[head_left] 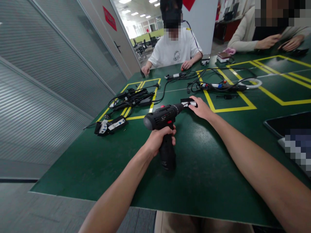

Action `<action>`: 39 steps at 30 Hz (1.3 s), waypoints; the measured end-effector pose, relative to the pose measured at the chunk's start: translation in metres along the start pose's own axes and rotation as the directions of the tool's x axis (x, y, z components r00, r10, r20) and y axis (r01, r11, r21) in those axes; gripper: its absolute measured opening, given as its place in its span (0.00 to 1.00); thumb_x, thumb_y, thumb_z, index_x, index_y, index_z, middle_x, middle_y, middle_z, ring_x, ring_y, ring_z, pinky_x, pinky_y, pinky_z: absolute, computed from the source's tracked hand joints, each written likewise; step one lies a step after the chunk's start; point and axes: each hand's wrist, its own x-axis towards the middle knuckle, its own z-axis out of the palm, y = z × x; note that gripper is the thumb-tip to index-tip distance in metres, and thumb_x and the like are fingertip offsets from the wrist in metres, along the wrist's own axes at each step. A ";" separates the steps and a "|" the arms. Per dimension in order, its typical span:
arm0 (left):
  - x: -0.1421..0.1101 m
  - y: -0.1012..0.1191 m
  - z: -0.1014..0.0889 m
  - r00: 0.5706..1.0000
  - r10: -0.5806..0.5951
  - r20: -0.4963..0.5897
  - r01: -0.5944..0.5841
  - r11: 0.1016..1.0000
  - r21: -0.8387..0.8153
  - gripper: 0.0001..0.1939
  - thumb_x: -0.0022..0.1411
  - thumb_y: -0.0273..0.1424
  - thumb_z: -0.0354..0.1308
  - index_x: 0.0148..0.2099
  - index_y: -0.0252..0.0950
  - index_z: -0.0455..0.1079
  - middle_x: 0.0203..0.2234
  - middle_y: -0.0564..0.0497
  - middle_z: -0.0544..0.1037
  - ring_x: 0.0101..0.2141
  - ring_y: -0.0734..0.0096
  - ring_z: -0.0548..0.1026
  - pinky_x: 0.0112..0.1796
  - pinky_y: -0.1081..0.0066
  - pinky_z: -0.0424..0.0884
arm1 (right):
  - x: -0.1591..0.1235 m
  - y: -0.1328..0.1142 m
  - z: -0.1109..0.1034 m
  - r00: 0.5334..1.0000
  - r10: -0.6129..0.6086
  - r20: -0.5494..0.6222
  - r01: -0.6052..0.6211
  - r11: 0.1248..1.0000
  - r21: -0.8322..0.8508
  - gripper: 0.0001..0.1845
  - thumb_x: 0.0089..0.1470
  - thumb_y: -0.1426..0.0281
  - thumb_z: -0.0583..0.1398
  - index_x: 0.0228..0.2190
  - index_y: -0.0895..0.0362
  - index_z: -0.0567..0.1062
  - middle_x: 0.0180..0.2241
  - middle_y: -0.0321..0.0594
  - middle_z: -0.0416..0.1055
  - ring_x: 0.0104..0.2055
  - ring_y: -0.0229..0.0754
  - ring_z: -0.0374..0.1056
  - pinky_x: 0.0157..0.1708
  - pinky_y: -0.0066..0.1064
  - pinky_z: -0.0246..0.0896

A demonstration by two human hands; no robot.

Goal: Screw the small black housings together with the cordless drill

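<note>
My left hand (159, 139) is wrapped around the grip of a black cordless drill (161, 118) with red buttons. The drill's chuck points away and to the right, its tip close to a small black-and-white box-shaped piece (185, 102). Whether the bit touches that piece I cannot tell. With fingers and thumb, my right hand (200, 107) grips the right end of the piece at the green table top. To the left lie two similar pieces, one a black part with a white label (118, 123), the other a black-and-white part (102, 127).
Black adapters and cables (136, 98) lie inside yellow tape at the left. More cabled tools (218, 86) lie ahead on the green table (97, 168). Across it sits a person in a white shirt (178, 48); another person's hands (268, 42) are at the far right. A dark tablet-like device (291, 124) lies nearby.
</note>
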 end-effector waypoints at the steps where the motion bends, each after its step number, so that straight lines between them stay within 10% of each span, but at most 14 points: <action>1: 0.000 0.000 0.000 1.000 0.000 -0.001 0.000 1.000 -0.001 0.12 0.49 0.30 0.57 0.38 0.32 0.67 0.27 0.53 0.70 0.19 0.75 0.71 0.24 0.71 0.66 | 0.000 0.000 0.000 1.000 -0.001 -0.001 0.001 1.000 -0.001 0.28 0.56 0.62 0.57 0.58 0.53 0.66 0.52 0.50 0.65 0.50 0.53 0.68 0.54 0.45 0.59; 39: -0.001 0.001 0.002 1.000 -0.002 -0.023 0.002 1.000 0.004 0.12 0.48 0.29 0.57 0.38 0.32 0.67 0.26 0.52 0.70 0.18 0.76 0.71 0.22 0.73 0.65 | 0.001 0.003 0.002 1.000 0.004 -0.006 -0.004 1.000 0.010 0.29 0.56 0.61 0.57 0.59 0.51 0.66 0.52 0.50 0.65 0.50 0.57 0.68 0.53 0.51 0.60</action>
